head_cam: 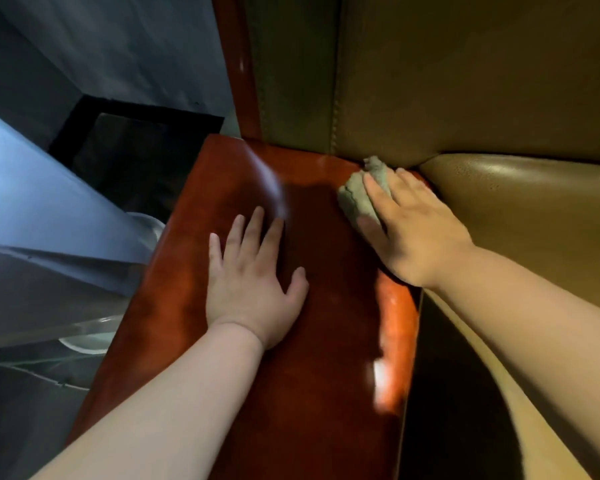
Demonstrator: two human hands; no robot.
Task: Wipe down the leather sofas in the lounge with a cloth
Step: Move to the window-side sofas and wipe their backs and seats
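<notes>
Nearest the viewer, two bare forearms reach in from the bottom edge over a glossy red-brown wooden armrest [243, 393] of the sofa. The left hand [253, 282] lies flat on that wood, fingers straight and spread, holding nothing; it looks like a brace. Further in and to the right, the right hand [409, 230] presses down with straight fingers on a bunched grey-green cloth [357, 195], which sits at the far right corner of the armrest, touching the wood and tucked against the tan leather seat cushion [520, 216]. Beyond it rises the tan leather backrest [447, 81] with its stitched seam.

In my judgement the main risk is the cloth slipping out from under flat fingers on such polished wood, since nothing curls round it. It could also wedge into the dark gap between armrest and cushion. The bracing palm may leave fresh smears on wood already wiped.

Most of the cloth is covered by the fingers, so its size and dampness cannot be told. The right hand is blurred. The pale shapes at far left [49, 209] are hard to identify, and the sofa is cut off on the right.
</notes>
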